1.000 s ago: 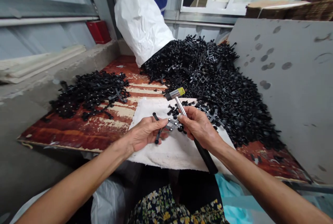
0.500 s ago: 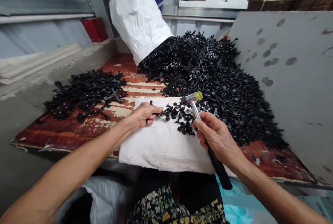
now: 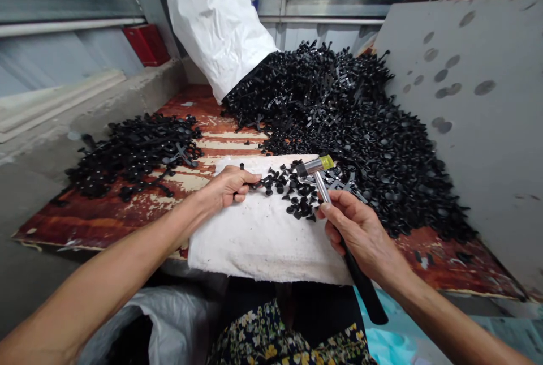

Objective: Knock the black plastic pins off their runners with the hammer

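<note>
My right hand (image 3: pixel 354 226) is closed around a small mallet (image 3: pixel 322 184) near the top of its handle. The mallet has a metal head with one yellow face and one dark face, and its black grip slants down toward me. My left hand (image 3: pixel 233 187) pinches a black plastic piece (image 3: pixel 255 185) over the left part of a white cloth (image 3: pixel 267 240). Most of that piece is hidden by the fingers. Several small black round-headed plastic parts (image 3: pixel 302 205) lie loose on the cloth between my hands, just below the mallet head.
A large heap of black parts (image 3: pixel 331 99) spreads across the back and right, partly from a white sack (image 3: pixel 220 31). A smaller pile (image 3: pixel 136 153) lies left on the worn red-brown tabletop (image 3: pixel 93 215). A grey board (image 3: pixel 466 144) borders the right side. Below is an open bag (image 3: pixel 178 320).
The mallet head has dipped slightly and shifted a little to the right against the cloth. My left hand still grips the piece in nearly the same spot. The whole view has tilted slightly.
</note>
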{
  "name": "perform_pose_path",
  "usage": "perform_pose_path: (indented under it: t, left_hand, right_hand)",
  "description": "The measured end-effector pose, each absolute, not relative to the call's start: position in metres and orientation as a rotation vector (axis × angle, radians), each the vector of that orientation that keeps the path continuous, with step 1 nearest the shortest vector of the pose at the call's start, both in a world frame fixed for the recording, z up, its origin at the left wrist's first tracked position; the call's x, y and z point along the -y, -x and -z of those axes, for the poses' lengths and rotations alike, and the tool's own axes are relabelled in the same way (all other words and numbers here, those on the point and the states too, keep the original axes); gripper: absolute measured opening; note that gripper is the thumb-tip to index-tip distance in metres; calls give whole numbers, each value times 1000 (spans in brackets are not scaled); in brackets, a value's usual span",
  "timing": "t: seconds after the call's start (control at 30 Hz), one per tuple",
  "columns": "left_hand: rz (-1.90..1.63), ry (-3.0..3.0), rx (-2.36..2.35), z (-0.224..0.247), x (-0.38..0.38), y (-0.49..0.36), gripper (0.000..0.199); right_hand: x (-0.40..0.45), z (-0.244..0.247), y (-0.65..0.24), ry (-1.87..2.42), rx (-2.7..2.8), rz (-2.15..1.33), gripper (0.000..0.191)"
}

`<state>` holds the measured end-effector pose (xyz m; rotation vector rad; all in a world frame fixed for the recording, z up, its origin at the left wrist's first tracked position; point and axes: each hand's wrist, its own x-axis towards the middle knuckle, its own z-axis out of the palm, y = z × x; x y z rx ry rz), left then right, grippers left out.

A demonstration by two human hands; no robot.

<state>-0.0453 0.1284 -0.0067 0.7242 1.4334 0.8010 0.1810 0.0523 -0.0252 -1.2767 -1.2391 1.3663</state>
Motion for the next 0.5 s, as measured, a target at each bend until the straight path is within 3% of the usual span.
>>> perform_pose_path:
  t: [0.5]
  left_hand:
    - [-789,-708,-1484,-1,-126,39,32]
  right_hand:
    - [-52,34,-185,1280,1250,-1396,32]
